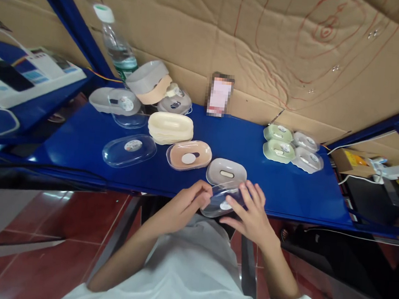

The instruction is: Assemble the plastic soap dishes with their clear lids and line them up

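A clear plastic lid (215, 209) with a round white label is at the table's front edge, close to my body. My left hand (193, 200) pinches the lid's left edge, fingers curled. Across the lid's right side lies my right hand (250, 212), its fingers spread and touching the plastic. Just beyond the lid sits a grey oval tray (215, 169) with a pale oblong piece in it. To its left is a pink oval tray (202, 153) with a round white disc. Another clear lid (115, 154) with a round label rests farther left.
Stacked cream trays (170, 135) stand behind the pink one. Green boxes (279, 151) and grey boxes (308, 160) are grouped at the right. Grey and peach rings (146, 77), a water bottle (119, 49) and a phone (219, 95) are at the back, near a cardboard wall (257, 47).
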A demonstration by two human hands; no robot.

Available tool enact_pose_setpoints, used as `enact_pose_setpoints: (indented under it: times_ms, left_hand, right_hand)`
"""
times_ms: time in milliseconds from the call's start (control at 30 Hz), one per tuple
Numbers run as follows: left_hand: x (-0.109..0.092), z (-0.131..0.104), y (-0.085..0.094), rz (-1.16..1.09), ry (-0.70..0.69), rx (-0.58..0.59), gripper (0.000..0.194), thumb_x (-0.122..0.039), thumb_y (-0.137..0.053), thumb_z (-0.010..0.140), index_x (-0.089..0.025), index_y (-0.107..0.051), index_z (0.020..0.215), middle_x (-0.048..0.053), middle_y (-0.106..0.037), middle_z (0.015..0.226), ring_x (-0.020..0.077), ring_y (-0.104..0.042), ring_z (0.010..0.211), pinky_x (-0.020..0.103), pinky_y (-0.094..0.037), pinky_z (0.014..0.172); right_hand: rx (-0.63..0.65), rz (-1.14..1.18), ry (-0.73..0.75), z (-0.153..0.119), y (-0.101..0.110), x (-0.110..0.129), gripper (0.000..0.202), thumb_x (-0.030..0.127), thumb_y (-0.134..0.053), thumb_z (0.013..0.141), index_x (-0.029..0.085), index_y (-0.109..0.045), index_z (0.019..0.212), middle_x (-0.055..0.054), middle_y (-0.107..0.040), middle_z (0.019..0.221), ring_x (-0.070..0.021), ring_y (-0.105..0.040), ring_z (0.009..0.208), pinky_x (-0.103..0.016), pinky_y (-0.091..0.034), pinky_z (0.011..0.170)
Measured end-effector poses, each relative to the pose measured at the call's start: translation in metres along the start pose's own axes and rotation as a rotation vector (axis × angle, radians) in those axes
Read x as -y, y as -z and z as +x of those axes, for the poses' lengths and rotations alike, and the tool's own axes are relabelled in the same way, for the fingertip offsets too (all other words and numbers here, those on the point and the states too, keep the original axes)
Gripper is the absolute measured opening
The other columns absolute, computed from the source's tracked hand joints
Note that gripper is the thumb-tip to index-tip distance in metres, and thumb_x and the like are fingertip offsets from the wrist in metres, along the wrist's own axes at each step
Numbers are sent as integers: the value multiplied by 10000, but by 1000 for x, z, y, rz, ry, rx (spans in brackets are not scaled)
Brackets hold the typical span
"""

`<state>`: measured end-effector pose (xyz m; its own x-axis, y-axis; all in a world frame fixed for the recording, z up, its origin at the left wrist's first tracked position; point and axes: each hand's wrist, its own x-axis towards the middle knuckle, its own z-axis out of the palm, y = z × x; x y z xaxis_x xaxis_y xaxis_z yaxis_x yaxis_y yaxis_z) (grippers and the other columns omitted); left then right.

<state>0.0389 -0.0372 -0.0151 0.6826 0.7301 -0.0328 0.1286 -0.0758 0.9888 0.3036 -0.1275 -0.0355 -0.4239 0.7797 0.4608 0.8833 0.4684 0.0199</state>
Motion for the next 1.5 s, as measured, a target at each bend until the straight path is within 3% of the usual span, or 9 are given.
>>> enact_pose_setpoints:
  times_ms: [133,267,400,533,667,867,1100,1300,1500]
  left_hand:
    - [7,13,-3,-193,20,-8,392,-568,-469,1096,-210,-558,963,-28,-508,800,135,-459,743,274,-391,721]
    - [7,18,-4,-354,73,19,448,-644,-540,1044,-214,-548,919,-31,-493,755,132,-435,688,272,-373,657]
    - [10,22,-4,-424,96,-54,504,-696,-572,1008,-199,-653,990,-18,-560,712,135,-491,640,281,-422,625]
    - [20,24,-7,-253,-16,-323,512,-623,-552,1051,-203,-685,1314,85,-777,1041,196,-712,868,362,-592,842]
    - [37,24,-14,153,-144,-504,463,-481,-669,1025,-241,-638,1419,120,-706,1426,252,-716,1226,425,-582,1078]
    - [54,27,-26,421,-197,-486,520,-409,-691,1024,-273,-561,1509,114,-678,1464,258,-714,1263,446,-573,1128]
    - [62,32,-23,458,-273,-536,441,-424,-729,1001,-276,-632,1405,88,-729,1252,205,-761,996,377,-639,969]
    - [68,32,-20,531,-335,-461,424,-432,-725,1001,-255,-622,1372,132,-647,1518,282,-649,1398,460,-562,1158]
    - [67,35,-21,527,-328,-377,459,-424,-703,1019,-242,-586,1424,120,-662,1517,261,-641,1414,442,-572,1146]
  right_hand:
    - [88,67,-2,7,3,-8,558,450,-748,1003,346,-591,1529,-105,-543,1641,-345,-495,1526,-546,-509,1172]
    - [144,109,-60,13,4,-10,650,609,-748,957,343,-599,1532,-119,-504,1669,-382,-467,1540,-596,-485,1186]
    - [123,119,-74,17,-2,-16,646,600,-759,951,364,-601,1531,-105,-515,1660,-377,-490,1516,-579,-482,1188]
    - [-13,116,-213,24,-11,-32,766,658,-748,932,328,-536,1590,-138,-480,1672,-403,-489,1497,-598,-457,1202]
    - [-34,75,-369,34,-24,-38,713,615,-700,985,307,-517,1602,-156,-468,1670,-405,-513,1452,-593,-468,1169]
    - [25,70,-388,35,-40,-20,694,597,-675,1005,320,-497,1617,-160,-491,1647,-411,-510,1445,-598,-467,1160]
    - [59,136,-311,21,-45,-18,848,537,-694,1009,313,-291,1720,-185,-370,1723,-405,-388,1592,-619,-441,1241]
    - [95,179,-273,13,-42,-23,797,434,-724,1010,372,-334,1703,-120,-259,1792,-371,-364,1619,-592,-465,1251]
    - [39,231,-316,5,-38,-21,701,446,-711,1017,319,-446,1654,-147,-296,1774,-352,-373,1617,-548,-452,1267]
